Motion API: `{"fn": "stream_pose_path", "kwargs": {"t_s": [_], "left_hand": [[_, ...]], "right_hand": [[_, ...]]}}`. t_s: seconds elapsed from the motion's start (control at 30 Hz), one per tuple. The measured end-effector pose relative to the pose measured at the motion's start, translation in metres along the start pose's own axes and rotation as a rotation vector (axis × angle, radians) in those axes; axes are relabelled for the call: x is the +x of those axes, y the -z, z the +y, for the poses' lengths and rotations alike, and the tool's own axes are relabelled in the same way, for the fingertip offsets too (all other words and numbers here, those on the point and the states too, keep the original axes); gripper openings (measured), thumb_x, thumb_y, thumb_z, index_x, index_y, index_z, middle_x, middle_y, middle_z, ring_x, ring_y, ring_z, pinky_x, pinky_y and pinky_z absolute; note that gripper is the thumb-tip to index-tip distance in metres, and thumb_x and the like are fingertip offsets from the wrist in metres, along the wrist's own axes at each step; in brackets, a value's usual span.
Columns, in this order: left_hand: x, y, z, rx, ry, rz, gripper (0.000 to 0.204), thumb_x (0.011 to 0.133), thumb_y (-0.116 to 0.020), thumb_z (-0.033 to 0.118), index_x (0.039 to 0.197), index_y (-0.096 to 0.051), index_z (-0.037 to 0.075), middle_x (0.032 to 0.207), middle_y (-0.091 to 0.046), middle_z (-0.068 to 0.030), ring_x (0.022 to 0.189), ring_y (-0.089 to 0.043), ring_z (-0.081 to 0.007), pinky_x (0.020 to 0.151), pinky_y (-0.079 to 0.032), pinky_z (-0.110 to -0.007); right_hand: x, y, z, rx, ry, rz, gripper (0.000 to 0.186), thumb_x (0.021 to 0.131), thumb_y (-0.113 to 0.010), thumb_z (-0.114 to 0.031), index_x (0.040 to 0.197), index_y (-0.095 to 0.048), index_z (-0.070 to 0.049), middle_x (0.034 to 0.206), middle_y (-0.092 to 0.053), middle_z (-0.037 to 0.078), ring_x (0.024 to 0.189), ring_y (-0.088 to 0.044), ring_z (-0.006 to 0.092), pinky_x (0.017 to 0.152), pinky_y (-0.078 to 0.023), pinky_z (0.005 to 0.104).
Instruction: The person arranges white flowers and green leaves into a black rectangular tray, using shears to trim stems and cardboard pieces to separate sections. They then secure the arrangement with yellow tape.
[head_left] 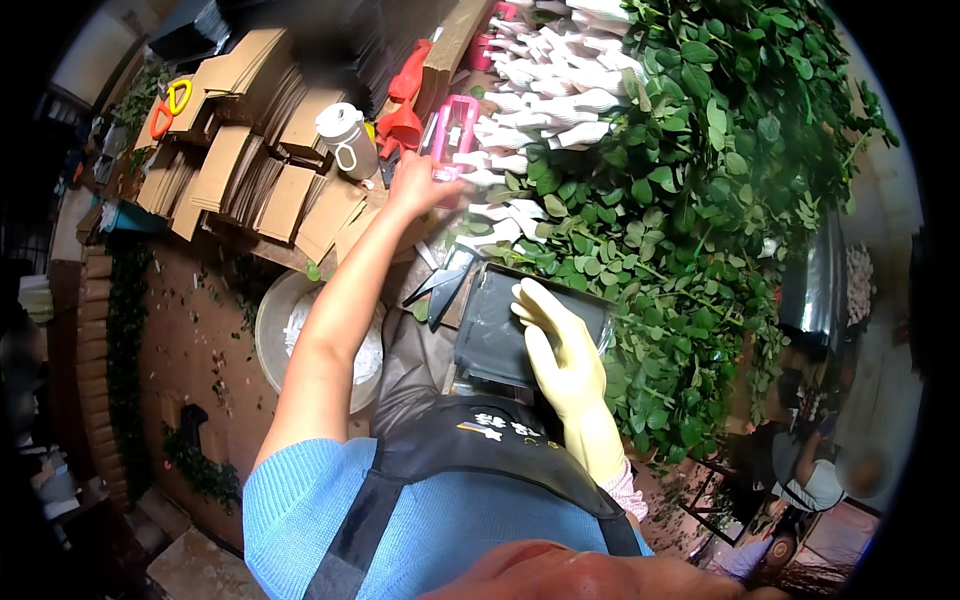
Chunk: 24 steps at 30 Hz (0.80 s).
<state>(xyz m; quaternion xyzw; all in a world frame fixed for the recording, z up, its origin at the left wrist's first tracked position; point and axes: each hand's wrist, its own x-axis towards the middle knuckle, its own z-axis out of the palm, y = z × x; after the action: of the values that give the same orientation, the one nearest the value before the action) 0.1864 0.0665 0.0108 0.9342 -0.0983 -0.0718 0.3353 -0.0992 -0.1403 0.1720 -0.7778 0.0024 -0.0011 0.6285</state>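
My bare left hand (416,180) reaches forward, fingers curled beside a pink plastic tool (458,120) and white mesh-covered flower heads (550,100); what they grip, if anything, is too small to make out. My right hand (558,355), in a cream rubber glove, is open over a dark grey tray (485,330). Black-handled shears (445,290) lie left of the tray. Leafy stems (680,250) are piled along the right, under and around the white heads.
Stacked cardboard (225,165), a lidded tumbler (345,150) and red plastic items (400,120) sit at upper left. A round tub (275,330) of white scraps stands below them. A person in a light top (820,485) is at the far lower right.
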Motion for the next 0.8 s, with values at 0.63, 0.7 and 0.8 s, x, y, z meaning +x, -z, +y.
{"fn": "stream_pose_path", "kwargs": {"t_s": [0.63,0.7,0.8], "left_hand": [[-0.136,0.079,0.036,-0.827,0.177,-0.327,0.027,0.099,-0.052,0.020,0.100,-0.070,0.000,0.081,-0.070,-0.0044,0.058,-0.047,-0.0064,0.051,-0.040,-0.025],[-0.132,0.098,0.029,-1.085,0.298,-0.476,0.029,0.096,-0.052,0.020,0.108,-0.069,0.000,0.086,-0.072,-0.0075,0.054,-0.037,-0.0032,0.045,-0.028,-0.020],[-0.120,0.090,-0.001,-1.312,0.536,-0.561,0.032,0.096,-0.052,0.018,0.118,-0.063,-0.002,0.097,-0.074,-0.0117,0.050,-0.033,-0.0047,0.042,-0.029,-0.019]], "right_hand": [[0.131,-0.102,0.059,0.829,-0.333,-0.213,0.026,0.103,-0.064,-0.025,0.119,-0.071,-0.006,0.109,-0.069,0.003,0.096,-0.064,0.0127,0.083,-0.051,0.0277],[0.123,-0.106,0.037,0.836,-0.386,-0.147,0.026,0.104,-0.061,-0.022,0.121,-0.071,-0.005,0.109,-0.070,0.001,0.100,-0.062,0.0101,0.086,-0.050,0.0251],[0.119,-0.109,0.022,0.811,-0.371,-0.087,0.028,0.104,-0.061,-0.024,0.121,-0.071,-0.004,0.113,-0.071,0.003,0.102,-0.063,0.0115,0.089,-0.050,0.0265]]}}
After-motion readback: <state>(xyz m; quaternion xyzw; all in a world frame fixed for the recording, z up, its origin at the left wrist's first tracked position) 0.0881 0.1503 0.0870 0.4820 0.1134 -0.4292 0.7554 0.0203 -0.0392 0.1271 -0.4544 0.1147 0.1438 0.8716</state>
